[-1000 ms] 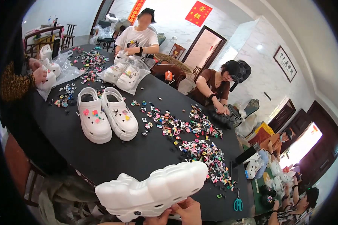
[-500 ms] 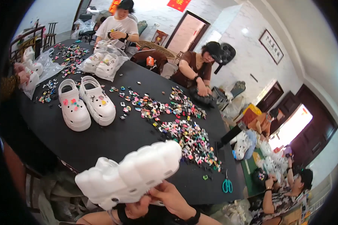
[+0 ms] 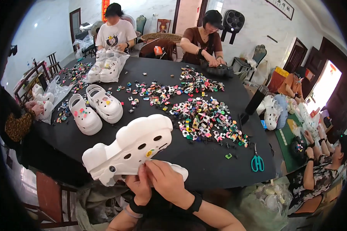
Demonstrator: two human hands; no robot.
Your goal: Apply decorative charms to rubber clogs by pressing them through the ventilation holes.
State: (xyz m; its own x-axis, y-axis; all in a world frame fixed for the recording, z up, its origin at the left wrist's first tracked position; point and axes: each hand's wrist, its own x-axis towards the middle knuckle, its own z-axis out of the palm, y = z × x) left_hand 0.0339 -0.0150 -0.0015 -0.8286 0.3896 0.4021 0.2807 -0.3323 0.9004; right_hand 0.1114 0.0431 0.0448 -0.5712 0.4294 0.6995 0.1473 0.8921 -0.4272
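Tilted on its side above the near edge of the black table (image 3: 142, 69), a white clog (image 3: 104, 154) is in both my hands. Dark oval holes dot its upper; a yellow charm (image 3: 149, 153) sits by one of them. My left hand (image 3: 139, 188) grips the lower edge, fingers closed. My right hand (image 3: 167, 180) is closed at the same edge, its fingertips pressed together; anything small between them is hidden. A white part (image 3: 181, 171) shows behind my right hand; I cannot tell if it belongs to this clog. Beyond stands a pair of white clogs (image 3: 87, 124) with colourful charms.
Loose charms (image 3: 204, 119) lie heaped mid-table. Teal-handled scissors (image 3: 257, 162) and a black cylinder (image 3: 257, 99) are at the right. Bagged white clogs (image 3: 106, 69) stand farther back. Co-workers (image 3: 204, 42) work across the table and at a green-topped table (image 3: 287, 144) to the right.
The clog has turned from showing mostly its sole side to showing its holed upper. My right hand has moved up against its edge. The whole view has shifted and levelled.
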